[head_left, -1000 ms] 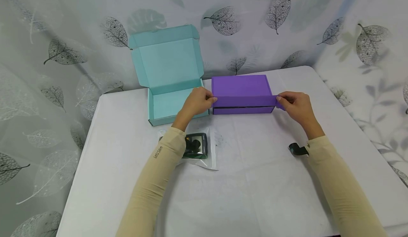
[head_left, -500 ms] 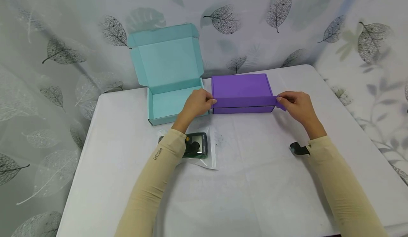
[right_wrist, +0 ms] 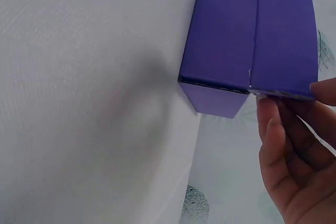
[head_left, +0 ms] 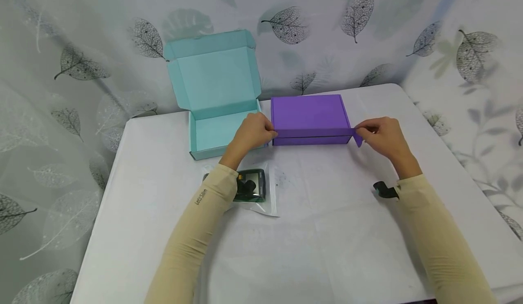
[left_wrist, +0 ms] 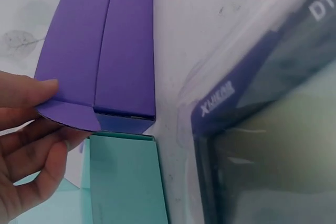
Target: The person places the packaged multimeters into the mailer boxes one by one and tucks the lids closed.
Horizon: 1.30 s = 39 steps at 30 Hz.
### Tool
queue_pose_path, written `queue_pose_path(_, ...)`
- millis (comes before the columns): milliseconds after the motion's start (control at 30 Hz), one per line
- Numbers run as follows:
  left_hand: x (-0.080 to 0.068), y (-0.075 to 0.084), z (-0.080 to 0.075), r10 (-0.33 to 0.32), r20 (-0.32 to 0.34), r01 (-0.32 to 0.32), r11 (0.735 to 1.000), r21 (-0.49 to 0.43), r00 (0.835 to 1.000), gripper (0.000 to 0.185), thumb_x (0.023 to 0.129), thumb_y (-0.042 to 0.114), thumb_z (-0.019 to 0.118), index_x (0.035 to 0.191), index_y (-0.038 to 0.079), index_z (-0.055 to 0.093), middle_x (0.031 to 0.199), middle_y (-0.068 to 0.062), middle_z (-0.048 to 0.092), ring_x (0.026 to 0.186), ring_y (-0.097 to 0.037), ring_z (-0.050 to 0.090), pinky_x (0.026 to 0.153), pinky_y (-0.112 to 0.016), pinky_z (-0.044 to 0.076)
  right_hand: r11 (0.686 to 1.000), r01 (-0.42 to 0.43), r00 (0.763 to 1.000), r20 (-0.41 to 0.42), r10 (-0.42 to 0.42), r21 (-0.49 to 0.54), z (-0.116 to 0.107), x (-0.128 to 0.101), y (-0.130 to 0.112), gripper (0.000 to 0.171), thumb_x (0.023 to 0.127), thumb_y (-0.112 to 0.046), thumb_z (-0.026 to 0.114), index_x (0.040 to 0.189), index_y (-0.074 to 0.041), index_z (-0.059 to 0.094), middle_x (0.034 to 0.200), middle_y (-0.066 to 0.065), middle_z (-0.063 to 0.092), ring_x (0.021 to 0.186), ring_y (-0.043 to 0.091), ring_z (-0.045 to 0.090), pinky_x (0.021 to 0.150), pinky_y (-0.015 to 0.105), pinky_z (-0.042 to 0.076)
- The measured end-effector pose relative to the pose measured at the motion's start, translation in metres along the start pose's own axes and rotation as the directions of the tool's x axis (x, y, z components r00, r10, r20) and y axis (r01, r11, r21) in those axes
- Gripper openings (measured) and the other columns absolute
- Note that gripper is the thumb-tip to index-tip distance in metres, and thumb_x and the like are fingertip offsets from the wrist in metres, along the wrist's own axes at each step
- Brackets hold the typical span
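Hands are working the two near corners of the purple box (head_left: 309, 118), which is lying with its long axis across the person, just right of the open teal box (head_left: 216, 108) on the white table (head_left: 327, 231). Left hand (head_left: 251, 132) is pinching the lid's side flap (left_wrist: 68, 114) at the left end; right hand (head_left: 382, 133) is pinching the matching ear (head_left: 358, 137) at the right end, each hand equally near its own corner. Compared with a second ago, the dark gap along the front is narrowing as the lid is coming down, and the right ear is pointing downward.
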<state>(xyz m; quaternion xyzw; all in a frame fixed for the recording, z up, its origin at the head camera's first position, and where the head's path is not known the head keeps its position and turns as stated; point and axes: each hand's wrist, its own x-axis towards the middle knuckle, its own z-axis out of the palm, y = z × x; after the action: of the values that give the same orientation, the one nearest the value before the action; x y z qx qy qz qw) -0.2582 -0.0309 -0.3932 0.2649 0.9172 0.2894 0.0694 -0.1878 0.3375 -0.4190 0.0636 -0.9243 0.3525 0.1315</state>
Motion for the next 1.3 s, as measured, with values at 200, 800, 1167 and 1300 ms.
queue_pose_path(200, 0.001, 0.004, -0.003, -0.037, 0.085, 0.039, 0.999, -0.016, 0.996, 0.018, 0.093, 0.022, 0.081, 0.088, 0.005, 0.085, 0.08, -0.004, 0.076, 0.067, -0.015, 0.059, 0.057, -0.028, 0.044, 0.999, -0.046, 0.997, 0.061, 0.045, 0.022, -0.004, -0.001, -0.003, 0.018, 0.092, -0.009, 0.066, 0.097, 0.0, 0.081, 0.071, 0.007, 0.072, 0.06, 0.007, 0.062, 0.055, 0.023, 0.042)
queue_pose_path(800, -0.002, 0.003, 0.0, -0.047, 0.137, 0.056, 0.996, -0.064, 0.99, 0.017, 0.088, 0.024, 0.087, 0.094, 0.008, 0.085, 0.085, 0.003, 0.076, 0.079, -0.015, 0.067, 0.067, -0.031, 0.053, 0.993, -0.11, 0.986, 0.133, 0.105, 0.031, -0.002, -0.007, -0.001, 0.014, 0.089, -0.007, 0.068, 0.094, -0.001, 0.08, 0.073, 0.007, 0.073, 0.069, 0.028, 0.069, 0.061, 0.026, 0.044)
queue_pose_path(1167, -0.008, 0.0, -0.001, 0.01, 0.154, 0.008, 0.994, -0.112, 0.988, 0.041, 0.096, 0.037, 0.077, 0.077, 0.001, 0.079, 0.057, 0.004, 0.044, 0.055, -0.009, 0.03, 0.051, -0.027, 0.025, 0.991, -0.119, 0.981, 0.163, 0.109, 0.055, -0.004, -0.012, -0.004, 0.012, 0.087, -0.003, 0.073, 0.096, -0.001, 0.08, 0.084, 0.009, 0.076, 0.069, 0.014, 0.069, 0.062, 0.025, 0.047)
queue_pose_path(1300, -0.008, 0.0, 0.001, -0.006, 0.157, 0.022, 0.995, -0.098, 0.988, 0.024, 0.094, 0.029, 0.08, 0.09, 0.006, 0.085, 0.074, 0.001, 0.072, 0.062, -0.011, 0.048, 0.055, -0.027, 0.039, 0.995, -0.09, 0.978, 0.189, 0.083, 0.029, -0.004, -0.014, -0.001, 0.012, 0.087, -0.002, 0.079, 0.099, -0.003, 0.08, 0.091, 0.01, 0.077, 0.077, 0.014, 0.068, 0.065, 0.024, 0.048)
